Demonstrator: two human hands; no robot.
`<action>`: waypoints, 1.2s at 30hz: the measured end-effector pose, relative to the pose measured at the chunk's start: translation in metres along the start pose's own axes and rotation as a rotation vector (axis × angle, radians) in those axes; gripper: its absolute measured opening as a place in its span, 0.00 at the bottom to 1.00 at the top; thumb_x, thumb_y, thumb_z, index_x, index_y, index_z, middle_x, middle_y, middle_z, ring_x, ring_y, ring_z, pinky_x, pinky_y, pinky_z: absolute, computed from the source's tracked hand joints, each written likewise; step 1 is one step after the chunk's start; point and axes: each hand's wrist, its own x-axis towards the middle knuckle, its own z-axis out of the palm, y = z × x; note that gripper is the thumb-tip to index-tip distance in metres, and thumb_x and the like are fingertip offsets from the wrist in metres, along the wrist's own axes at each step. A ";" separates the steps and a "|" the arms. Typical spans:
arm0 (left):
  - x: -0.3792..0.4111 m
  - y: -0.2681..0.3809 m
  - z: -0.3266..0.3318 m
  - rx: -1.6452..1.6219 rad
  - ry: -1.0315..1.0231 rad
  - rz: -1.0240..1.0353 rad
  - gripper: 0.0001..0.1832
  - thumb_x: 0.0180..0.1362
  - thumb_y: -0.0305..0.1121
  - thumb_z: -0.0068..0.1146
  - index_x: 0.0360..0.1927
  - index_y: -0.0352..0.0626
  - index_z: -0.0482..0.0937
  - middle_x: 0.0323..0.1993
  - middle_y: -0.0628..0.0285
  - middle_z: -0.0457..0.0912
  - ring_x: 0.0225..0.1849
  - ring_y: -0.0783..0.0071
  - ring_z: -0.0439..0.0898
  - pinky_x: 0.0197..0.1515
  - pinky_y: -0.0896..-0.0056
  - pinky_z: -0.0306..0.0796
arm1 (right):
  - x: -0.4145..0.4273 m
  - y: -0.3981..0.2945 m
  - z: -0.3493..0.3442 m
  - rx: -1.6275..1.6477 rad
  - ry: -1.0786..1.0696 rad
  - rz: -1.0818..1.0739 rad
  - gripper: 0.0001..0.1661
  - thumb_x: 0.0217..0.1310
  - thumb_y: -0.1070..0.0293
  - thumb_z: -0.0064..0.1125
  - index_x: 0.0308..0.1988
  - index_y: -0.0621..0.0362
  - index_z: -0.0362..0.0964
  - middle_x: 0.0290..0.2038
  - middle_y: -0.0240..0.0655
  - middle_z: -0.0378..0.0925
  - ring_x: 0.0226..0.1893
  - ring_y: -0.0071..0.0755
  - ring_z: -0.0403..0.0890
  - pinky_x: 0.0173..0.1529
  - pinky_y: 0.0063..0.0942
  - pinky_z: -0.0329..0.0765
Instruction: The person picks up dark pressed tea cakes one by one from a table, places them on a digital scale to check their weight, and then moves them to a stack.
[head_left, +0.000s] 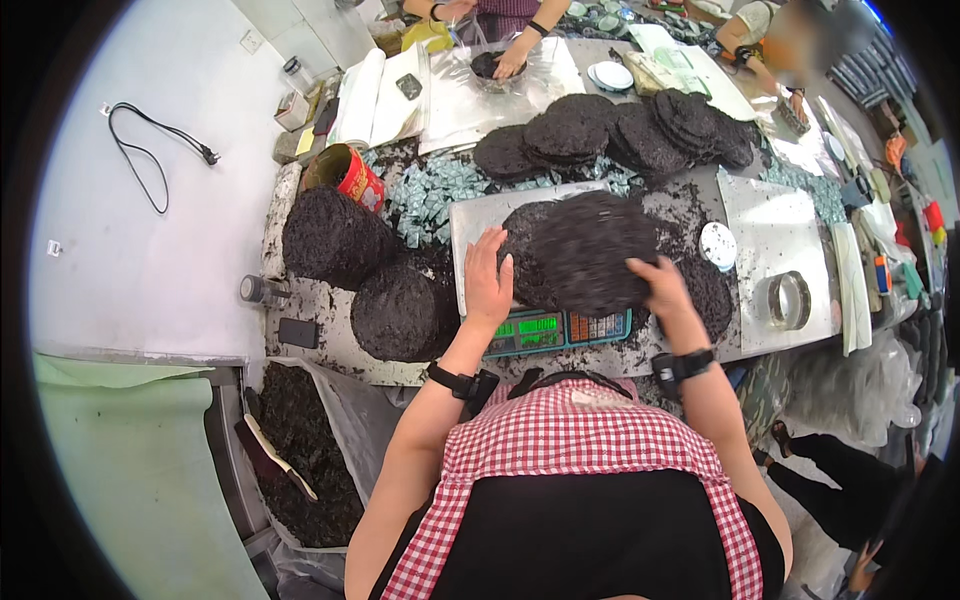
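My right hand (664, 285) grips the right edge of a round, flat cake of dark dried seaweed (596, 251), blurred by motion over the scale. Another dark cake (521, 240) lies partly beneath it on the metal pan of a digital scale (480, 206). My left hand (487, 281) rests flat against the left edge of that lower cake, fingers extended. The scale's green display (536, 325) is lit in front of me. Stacks of similar dark cakes (401, 307) stand left of the scale, and more cakes (705, 296) lie at its right.
Several dark cakes (566, 127) are piled behind the scale, near small pale-green packets (435, 195). A red tin (356, 180), a black phone (298, 332), a jar (262, 290) and a clear ring (789, 300) stand around. Two people's hands (511, 61) work across the table. An open sack (307, 450) sits below left.
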 end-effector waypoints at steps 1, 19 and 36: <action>0.011 0.007 -0.001 0.007 0.031 0.037 0.24 0.61 0.37 0.47 0.60 0.42 0.65 0.63 0.57 0.65 0.67 0.56 0.59 0.68 0.46 0.45 | 0.013 0.012 0.018 -0.024 -0.049 0.005 0.22 0.52 0.74 0.63 0.48 0.67 0.68 0.44 0.41 0.76 0.42 0.36 0.78 0.47 0.35 0.77; 0.006 -0.002 0.061 0.639 -0.339 -0.080 0.25 0.62 0.45 0.46 0.63 0.54 0.65 0.69 0.67 0.55 0.72 0.58 0.44 0.59 0.22 0.49 | 0.027 -0.027 -0.006 -0.920 0.268 -0.438 0.19 0.54 0.63 0.62 0.39 0.69 0.75 0.32 0.43 0.81 0.30 0.30 0.80 0.37 0.30 0.76; -0.039 -0.069 -0.101 -0.128 0.232 -0.386 0.18 0.62 0.31 0.50 0.54 0.36 0.70 0.51 0.52 0.75 0.54 0.65 0.75 0.57 0.66 0.66 | 0.039 0.046 -0.104 -1.193 0.228 -0.485 0.33 0.53 0.67 0.61 0.58 0.62 0.60 0.49 0.48 0.72 0.50 0.46 0.74 0.54 0.38 0.70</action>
